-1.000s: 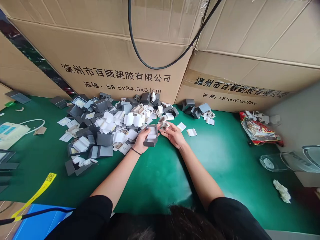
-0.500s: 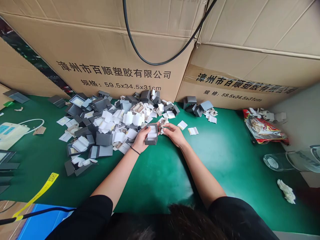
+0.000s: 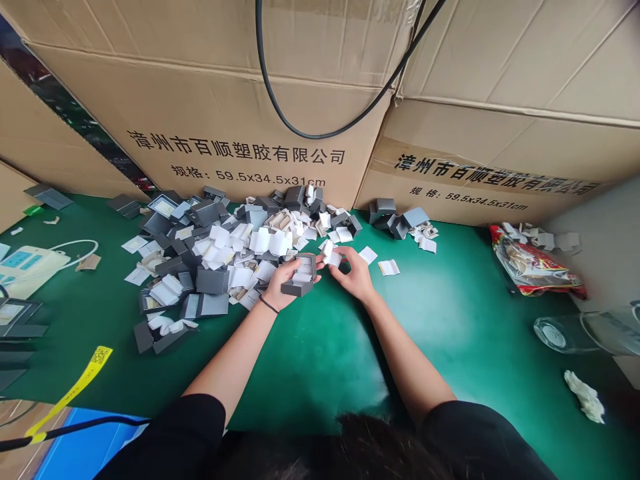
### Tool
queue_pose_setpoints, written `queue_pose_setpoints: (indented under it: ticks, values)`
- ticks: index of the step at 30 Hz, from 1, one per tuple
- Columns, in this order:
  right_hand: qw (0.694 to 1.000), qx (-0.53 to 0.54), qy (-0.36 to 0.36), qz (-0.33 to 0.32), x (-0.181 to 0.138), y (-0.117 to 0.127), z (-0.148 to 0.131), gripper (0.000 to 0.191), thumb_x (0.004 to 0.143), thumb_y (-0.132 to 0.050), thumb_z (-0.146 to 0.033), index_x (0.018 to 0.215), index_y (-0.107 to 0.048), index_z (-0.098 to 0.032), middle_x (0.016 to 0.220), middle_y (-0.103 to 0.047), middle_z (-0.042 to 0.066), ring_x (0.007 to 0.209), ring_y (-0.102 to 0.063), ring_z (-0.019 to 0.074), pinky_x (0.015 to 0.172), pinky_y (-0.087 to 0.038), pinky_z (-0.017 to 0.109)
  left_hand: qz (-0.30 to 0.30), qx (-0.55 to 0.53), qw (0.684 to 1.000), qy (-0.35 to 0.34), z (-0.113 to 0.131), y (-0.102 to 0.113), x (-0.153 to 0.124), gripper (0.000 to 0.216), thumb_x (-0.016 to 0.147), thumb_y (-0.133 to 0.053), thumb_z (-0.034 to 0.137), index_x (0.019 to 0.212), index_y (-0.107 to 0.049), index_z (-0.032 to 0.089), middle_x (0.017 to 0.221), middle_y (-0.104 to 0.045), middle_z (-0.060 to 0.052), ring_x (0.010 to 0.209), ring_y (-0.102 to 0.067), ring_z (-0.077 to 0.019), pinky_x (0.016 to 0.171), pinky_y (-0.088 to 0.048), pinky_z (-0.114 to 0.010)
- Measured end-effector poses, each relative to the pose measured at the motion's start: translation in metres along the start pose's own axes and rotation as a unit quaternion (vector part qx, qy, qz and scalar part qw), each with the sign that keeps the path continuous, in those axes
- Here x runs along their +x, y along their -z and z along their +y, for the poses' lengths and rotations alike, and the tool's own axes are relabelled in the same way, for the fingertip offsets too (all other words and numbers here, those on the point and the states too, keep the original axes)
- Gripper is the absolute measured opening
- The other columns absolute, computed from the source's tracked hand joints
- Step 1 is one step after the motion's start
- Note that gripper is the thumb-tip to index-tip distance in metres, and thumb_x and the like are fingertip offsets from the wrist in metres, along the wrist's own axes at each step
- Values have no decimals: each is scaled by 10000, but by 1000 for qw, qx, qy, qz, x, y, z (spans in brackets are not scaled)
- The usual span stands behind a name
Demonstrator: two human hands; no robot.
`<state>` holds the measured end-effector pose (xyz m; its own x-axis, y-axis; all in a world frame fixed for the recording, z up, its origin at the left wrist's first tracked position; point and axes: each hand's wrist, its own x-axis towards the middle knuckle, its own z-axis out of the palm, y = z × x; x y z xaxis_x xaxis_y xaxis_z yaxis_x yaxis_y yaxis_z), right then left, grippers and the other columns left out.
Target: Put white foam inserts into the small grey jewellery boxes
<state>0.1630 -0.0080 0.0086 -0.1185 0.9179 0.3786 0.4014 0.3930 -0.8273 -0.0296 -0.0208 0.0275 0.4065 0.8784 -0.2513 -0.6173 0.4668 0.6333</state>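
A small dark grey box [image 3: 299, 287] with a white lining sits in my left hand [image 3: 281, 285], open side up and slightly tilted. My left fingers wrap around its sides. Close by on the right, my right hand [image 3: 356, 275] pinches a folded white paper piece [image 3: 332, 257] between thumb and forefinger, just past the box's edge. Beyond both hands spreads a heap of opened grey boxes [image 3: 213, 281] mixed with white paper inserts [image 3: 215, 243]. Two loose white inserts [image 3: 389, 267] lie on the green table beyond my right hand.
Tall cardboard cartons [image 3: 240, 107] stand along the back, and a black cable [image 3: 310, 137] hangs in front. At right are a red snack bag [image 3: 537, 263], a clear glass [image 3: 555, 333] and crumpled tissue [image 3: 585, 397]. A white power strip [image 3: 30, 270] lies at left.
The grey box in my left hand has tilted. The white piece at my right fingertips now appears more spread and clear of the box. The whole view has shifted slightly.
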Motion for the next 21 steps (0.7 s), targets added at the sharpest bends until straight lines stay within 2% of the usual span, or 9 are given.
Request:
queue_pose_setpoints:
  ticks: [3, 6, 14, 21]
  values:
    - [994, -73, 81, -14, -1, 2, 0, 397, 807, -533, -287, 1201, -526, -239, 1198, -580, 77, 1084, -541, 219, 897, -477, 388, 19, -27, 999, 16, 1, 2, 2, 258, 868, -438, 228, 1008, -620, 110, 1086, -661, -134, 1034, -621, -249, 933, -467, -455]
    - [986, -113, 114, -32, -1, 3, 1, 408, 832, -497, -257, 1239, -520, -265, 1227, -560, 66, 1139, -515, 218, 965, -444, 402, 31, -31, 999, 17, 1, 2, 3, 279, 868, -430, 230, 1032, -618, 105, 1071, -663, -138, 1060, -608, -255, 960, -446, -470]
    - [975, -185, 112, -56, -3, 2, 3, 390, 862, -476, -278, 1246, -542, -303, 1275, -517, 56, 1060, -531, 222, 909, -481, 393, 39, -28, 998, 30, 1, -2, 1, 259, 864, -418, 204, 982, -629, 114, 1040, -672, -121, 1060, -610, -253, 969, -447, -479]
    - [983, -151, 104, -16, -2, 1, 3, 423, 860, -471, -278, 1282, -505, -287, 1246, -540, 56, 1124, -516, 217, 948, -466, 387, 48, -25, 998, 29, 2, -3, 3, 265, 868, -418, 202, 1001, -628, 108, 1077, -658, -117, 1067, -605, -246, 934, -482, -456]
